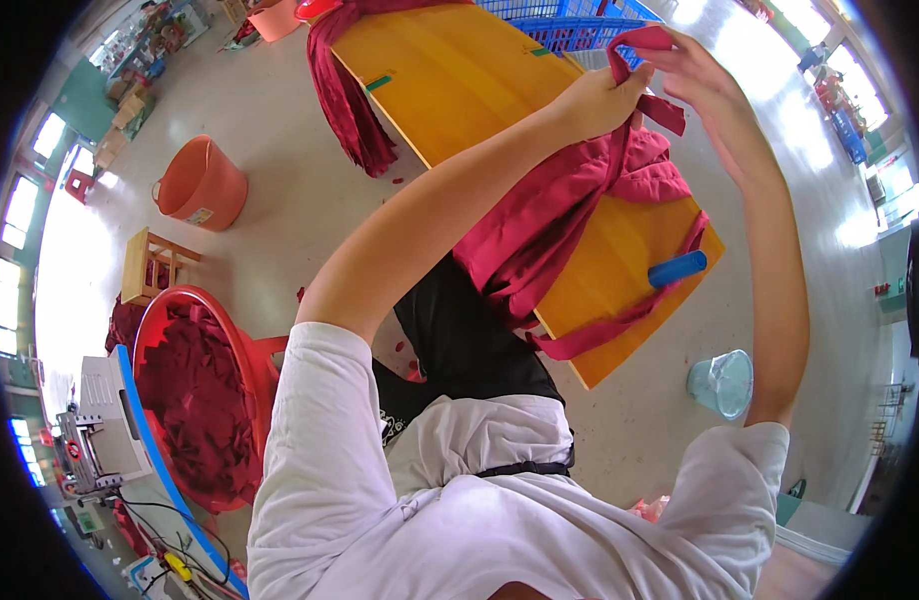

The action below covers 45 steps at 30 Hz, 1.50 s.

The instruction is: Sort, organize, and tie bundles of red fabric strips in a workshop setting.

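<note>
My left hand (602, 102) is closed round a dark red fabric strip (664, 114), above the far right part of a yellow wooden board (630, 240). At the strip's upper loop is my right hand (692, 72); its fingers reach in from the right and seem to pinch the cloth, partly hidden. Below both hands, a bundle of the same red cloth (540, 215) lies draped over the board, gathered in folds. One band of it trails along the board's near end, beside a blue tube (677, 269).
Blue plastic crates (570, 36) stand behind the board. More red cloth (352, 110) hangs off its left edge. To my left are a red tub (252, 400) full of dark red pieces, a wooden stool (140, 268) and an orange bucket (205, 185). A lined bin (722, 385) stands right.
</note>
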Tool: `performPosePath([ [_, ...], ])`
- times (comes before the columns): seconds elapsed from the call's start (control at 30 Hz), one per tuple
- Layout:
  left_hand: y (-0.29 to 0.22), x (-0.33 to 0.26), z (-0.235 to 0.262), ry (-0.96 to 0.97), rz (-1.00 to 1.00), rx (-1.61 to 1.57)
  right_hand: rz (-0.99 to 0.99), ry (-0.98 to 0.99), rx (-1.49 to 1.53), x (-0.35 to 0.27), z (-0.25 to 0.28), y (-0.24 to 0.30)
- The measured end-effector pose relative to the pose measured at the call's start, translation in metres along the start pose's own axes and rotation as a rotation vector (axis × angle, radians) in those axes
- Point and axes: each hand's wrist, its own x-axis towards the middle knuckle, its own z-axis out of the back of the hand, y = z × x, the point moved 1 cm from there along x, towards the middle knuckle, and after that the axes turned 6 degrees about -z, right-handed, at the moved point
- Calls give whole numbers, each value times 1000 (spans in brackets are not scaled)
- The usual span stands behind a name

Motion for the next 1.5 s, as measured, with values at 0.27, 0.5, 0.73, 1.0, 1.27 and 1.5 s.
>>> performPosePath([
  [0.27,-3,1,-1,47,41,-175,-184,213,-661,-1,15,-20],
  [0.5,2,-19,32,365,399,-292,-270,111,-429,-25,20,31],
  [0.73,7,-22,45,443,393,-310,-57,177,-935,-92,-107,21],
  [1.0,-11,-47,44,431,448,-194,-234,-11,-793,-95,-124,-69],
  [1.27,-19,-68,32,80,-403,894,-179,-442,244,-70,-97,-75],
  [1.5,-10,-71,24,116,-679,830,-217,13,1123,-46,-84,-117],
])
